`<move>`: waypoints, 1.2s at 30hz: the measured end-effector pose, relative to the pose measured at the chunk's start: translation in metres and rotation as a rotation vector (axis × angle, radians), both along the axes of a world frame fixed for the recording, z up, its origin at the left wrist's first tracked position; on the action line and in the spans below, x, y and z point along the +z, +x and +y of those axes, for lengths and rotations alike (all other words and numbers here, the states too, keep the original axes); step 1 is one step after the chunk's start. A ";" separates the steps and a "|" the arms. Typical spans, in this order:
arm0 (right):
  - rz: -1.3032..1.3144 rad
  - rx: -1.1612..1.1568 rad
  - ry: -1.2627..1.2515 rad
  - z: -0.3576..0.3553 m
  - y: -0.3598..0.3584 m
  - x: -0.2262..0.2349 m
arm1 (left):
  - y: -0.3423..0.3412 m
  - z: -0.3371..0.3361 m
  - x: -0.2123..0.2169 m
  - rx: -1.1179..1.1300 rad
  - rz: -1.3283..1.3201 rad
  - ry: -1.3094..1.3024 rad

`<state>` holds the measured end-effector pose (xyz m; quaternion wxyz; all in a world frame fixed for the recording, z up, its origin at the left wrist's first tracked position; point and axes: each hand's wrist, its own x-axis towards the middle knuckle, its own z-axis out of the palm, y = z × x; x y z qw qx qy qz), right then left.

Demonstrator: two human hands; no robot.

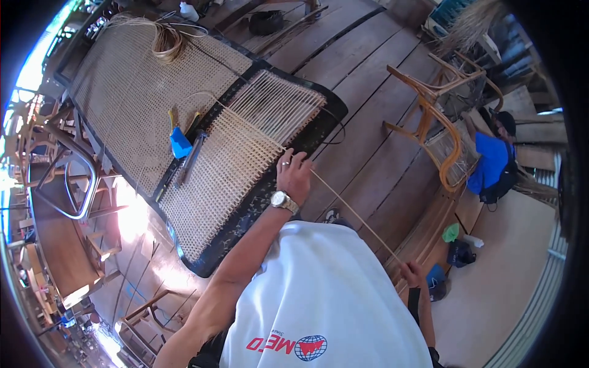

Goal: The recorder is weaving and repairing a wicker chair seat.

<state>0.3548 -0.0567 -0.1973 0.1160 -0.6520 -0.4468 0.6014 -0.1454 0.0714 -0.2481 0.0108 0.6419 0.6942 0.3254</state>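
A long black-framed panel with woven cane lies slanted in front of me. Its near section has a dense cane weave, and light parallel strands cross the far end. At the frame's right edge, my left hand, with a ring and a watch, bends its fingers around a cane strand. That strand runs taut down to the right, where my right hand pinches it, well away from the panel. A hammer and a blue-handled tool rest on the weave.
A coil of cane lies on the panel's far part. To the right stands a bent-wood chair frame, with a person in blue beyond it. A wooden bench and chair frames stand at left. Plank flooring surrounds the panel.
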 end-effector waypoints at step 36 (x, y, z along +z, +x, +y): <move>0.404 0.479 0.663 0.253 -0.449 -0.043 | -0.156 0.084 0.219 0.035 -0.561 0.293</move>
